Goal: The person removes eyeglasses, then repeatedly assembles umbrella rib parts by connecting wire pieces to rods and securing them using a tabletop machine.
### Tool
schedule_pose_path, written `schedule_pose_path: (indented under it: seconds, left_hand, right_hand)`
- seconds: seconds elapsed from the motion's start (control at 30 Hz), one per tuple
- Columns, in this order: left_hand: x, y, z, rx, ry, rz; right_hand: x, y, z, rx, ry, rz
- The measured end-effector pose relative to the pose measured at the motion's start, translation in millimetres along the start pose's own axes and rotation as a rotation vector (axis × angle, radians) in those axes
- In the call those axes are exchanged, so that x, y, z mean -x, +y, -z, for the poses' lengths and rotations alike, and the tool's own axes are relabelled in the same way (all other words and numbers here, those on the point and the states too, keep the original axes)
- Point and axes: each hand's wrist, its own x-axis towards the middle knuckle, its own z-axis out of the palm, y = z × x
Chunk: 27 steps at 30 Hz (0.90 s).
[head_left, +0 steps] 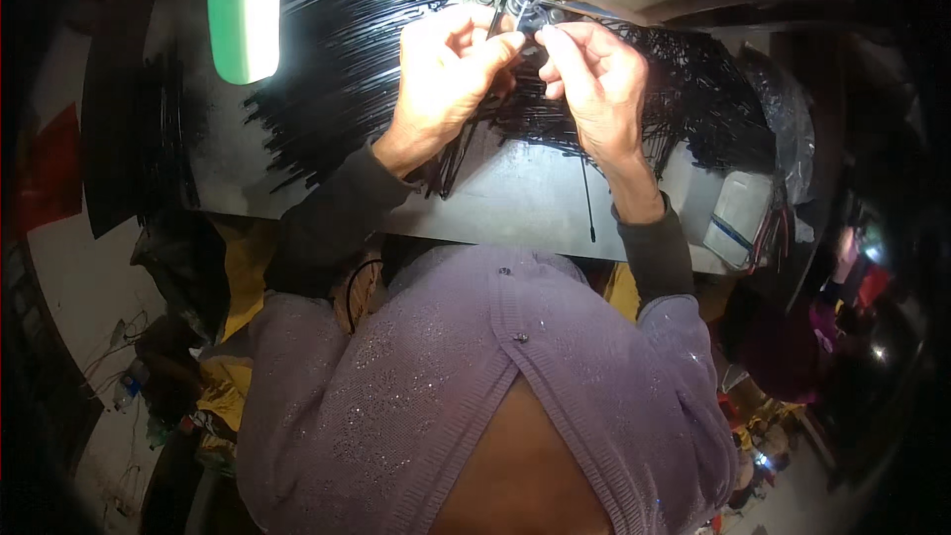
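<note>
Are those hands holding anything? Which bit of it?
I can't tell. The bare left hand and bare right hand are close to small, shiny metal machine parts; anything pinched there is too small or hidden.

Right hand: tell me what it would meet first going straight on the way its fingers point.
The right hand would probably meet the metal part just ahead; depth is unclear, so they may already touch.

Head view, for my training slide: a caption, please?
Left hand and right hand near each other over a table strewn with black strips.
</note>
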Motion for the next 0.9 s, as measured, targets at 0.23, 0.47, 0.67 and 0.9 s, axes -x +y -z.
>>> schedule_pose_path:
  seconds: [0.23, 0.47, 0.67, 0.9]
  left_hand:
    - [-2, 5, 0, 0.032, -0.024, 0.011]
    - [-5, 6, -2, 0.104, -0.050, 0.035]
    - [-6, 6, -2, 0.125, -0.058, 0.001]
    - [-13, 4, -4, 0.110, -0.049, -0.037]
  right_hand:
    - [-4, 2, -2, -0.040, -0.022, -0.027]
    - [-6, 4, -1, -0.135, -0.056, -0.064]
    - [-7, 6, -1, -0.172, -0.067, -0.039]
    - [-11, 5, -4, -0.245, 0.004, -0.093]
